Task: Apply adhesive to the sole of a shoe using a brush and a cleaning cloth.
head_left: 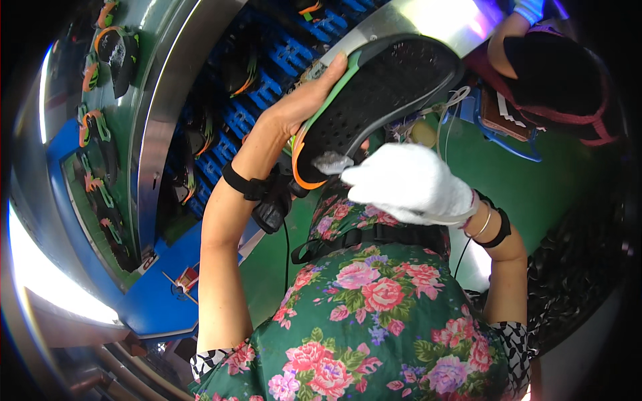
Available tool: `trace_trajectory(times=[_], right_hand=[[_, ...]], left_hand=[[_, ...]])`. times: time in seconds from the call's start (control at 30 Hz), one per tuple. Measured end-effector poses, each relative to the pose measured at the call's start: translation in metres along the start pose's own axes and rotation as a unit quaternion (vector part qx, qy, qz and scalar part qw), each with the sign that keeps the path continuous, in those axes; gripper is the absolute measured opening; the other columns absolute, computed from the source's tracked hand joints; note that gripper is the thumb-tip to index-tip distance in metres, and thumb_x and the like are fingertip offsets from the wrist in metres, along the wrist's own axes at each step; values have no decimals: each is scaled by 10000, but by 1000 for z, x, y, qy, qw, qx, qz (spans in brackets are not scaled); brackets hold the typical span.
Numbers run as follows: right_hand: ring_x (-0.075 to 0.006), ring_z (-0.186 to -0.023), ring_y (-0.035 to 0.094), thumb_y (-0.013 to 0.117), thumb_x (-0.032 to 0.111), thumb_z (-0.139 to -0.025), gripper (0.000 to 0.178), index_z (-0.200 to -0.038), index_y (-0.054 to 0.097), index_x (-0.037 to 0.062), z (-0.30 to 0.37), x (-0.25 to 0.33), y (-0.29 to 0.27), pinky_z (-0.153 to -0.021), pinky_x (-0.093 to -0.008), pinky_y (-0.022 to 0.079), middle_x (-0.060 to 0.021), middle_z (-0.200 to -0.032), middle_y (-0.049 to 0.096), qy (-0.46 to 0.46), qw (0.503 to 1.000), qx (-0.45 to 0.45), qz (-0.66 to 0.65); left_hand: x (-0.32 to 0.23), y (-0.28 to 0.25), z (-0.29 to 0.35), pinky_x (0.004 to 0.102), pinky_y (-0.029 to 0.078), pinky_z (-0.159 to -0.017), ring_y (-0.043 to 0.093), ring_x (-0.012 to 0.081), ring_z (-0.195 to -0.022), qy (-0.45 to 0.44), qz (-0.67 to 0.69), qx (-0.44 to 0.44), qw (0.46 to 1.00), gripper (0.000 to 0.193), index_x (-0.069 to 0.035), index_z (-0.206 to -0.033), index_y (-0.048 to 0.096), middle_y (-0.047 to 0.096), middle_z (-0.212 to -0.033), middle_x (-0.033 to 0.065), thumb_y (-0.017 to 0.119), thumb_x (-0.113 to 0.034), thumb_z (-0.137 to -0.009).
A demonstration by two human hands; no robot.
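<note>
My bare left hand grips a black shoe sole with a green and orange rim. The thumb lies along the rim; most of the fingers are hidden behind the sole. My right hand, in a white knit glove, is closed at the sole's orange-edged end. A brush with a pale, translucent, bristle-like tip sticks out from its fingers against the sole's inner face. The brush's handle is hidden in the glove.
Beyond my left arm, a rack with blue holders carries several shoe parts. More soles with orange and green edges lie on a green conveyor at the left. A co-worker in a dark cap is at the upper right. Dark pieces are heaped at the right.
</note>
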State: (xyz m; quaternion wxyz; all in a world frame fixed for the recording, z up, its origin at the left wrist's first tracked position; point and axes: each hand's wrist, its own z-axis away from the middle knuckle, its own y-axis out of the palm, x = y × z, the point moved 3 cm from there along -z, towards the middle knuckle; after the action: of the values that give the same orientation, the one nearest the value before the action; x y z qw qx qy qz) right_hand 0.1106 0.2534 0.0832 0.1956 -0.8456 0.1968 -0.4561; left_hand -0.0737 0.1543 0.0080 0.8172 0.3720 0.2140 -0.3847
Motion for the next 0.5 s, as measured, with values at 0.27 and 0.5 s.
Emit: trace_trajectory(times=[0.27, 0.5], right_hand=[[-202, -894, 741, 825, 26, -803, 176, -976, 791, 35, -7, -13, -41, -811, -311, 582, -108, -979, 779, 229, 925, -186, -238], [-249, -925, 734, 778, 85, -843, 179, -1021, 792, 85, -13, -15, -59, -833, -382, 575, -79, -1040, 781, 114, 971, -208, 3]], left_hand=[[18, 2, 4, 458, 632, -743, 733, 375, -850, 3, 431, -154, 889, 933, 12, -1272, 617, 719, -1008, 246, 359, -821, -940], [56, 23, 8, 438, 525, -1055, 643, 297, -1215, 145, 284, -68, 945, 496, -1, -1387, 568, 652, -1345, 141, 431, -378, -1095]])
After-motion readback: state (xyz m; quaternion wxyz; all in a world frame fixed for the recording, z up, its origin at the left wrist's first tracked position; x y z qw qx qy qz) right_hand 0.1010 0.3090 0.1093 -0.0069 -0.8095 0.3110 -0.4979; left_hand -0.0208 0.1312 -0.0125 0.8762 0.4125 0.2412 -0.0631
